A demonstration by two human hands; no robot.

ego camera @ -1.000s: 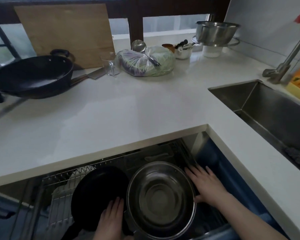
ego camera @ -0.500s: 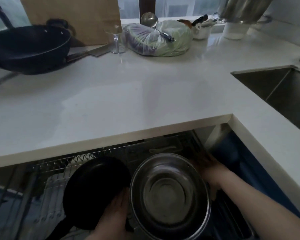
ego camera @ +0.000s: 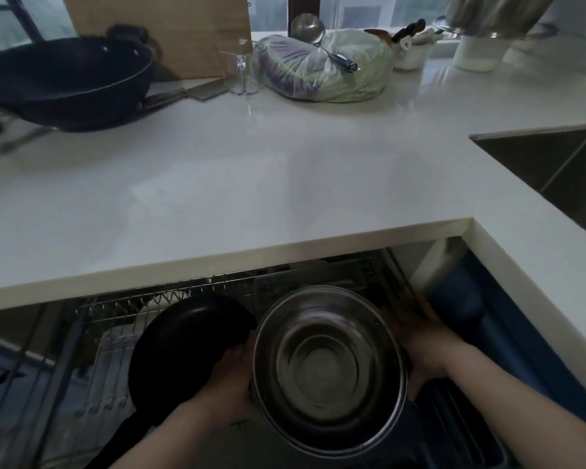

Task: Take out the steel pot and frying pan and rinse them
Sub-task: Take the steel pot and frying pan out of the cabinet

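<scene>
Countertop edge [ego camera: 217, 262] overhangs the drawer rack [ego camera: 122, 309].

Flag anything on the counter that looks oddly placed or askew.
The ladle lies propped on the bagged vegetables rather than the countertop, and the knife is partly tucked behind the wok. Nothing looks spilled or damaged.

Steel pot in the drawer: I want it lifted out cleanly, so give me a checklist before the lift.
1. Left hand on steel pot: ok, at its left side.
2. Right hand on pot: ok, at its right side.
3. Firm grip: cannot tell, fingers hidden.
4. Pot empty: ok.
5. Frying pan clear of pot: not ok, right beside it.
6. Countertop landing space: ok, bare stretch ahead.
</scene>
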